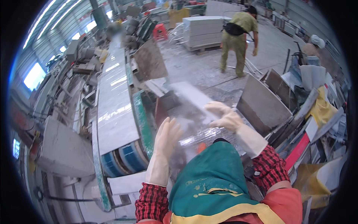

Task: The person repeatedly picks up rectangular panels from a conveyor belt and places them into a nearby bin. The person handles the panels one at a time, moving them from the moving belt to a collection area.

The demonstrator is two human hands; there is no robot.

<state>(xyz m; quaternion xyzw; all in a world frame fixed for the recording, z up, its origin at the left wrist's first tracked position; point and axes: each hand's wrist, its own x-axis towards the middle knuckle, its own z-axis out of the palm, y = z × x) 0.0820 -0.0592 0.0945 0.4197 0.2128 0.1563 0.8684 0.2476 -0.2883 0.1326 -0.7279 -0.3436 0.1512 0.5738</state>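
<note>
Both my hands wear pale cream gloves. My left hand [166, 139] is raised beside the green conveyor edge, its fingers stretched out and nothing in them. Further right, my right hand [225, 117] has its thumb and fingers spread apart. A pale flat stone strip [191, 96], smeared by motion, slants away from the fingertips of that hand. Its near end meets or passes behind the fingers; I cannot tell whether they touch. Below it lies a wet, shiny surface [203, 135]. A green apron [210, 171] covers my front.
At left runs a conveyor [116, 95] carrying long, wet, pale slabs over blue rollers [128, 158]. Brown-grey slabs [263, 104] lean at right beside scrap and yellow sheeting [321, 108]. Ahead, a co-worker [240, 37] bends near stacked pale slabs [203, 33]. A red stool [160, 32] stands beyond.
</note>
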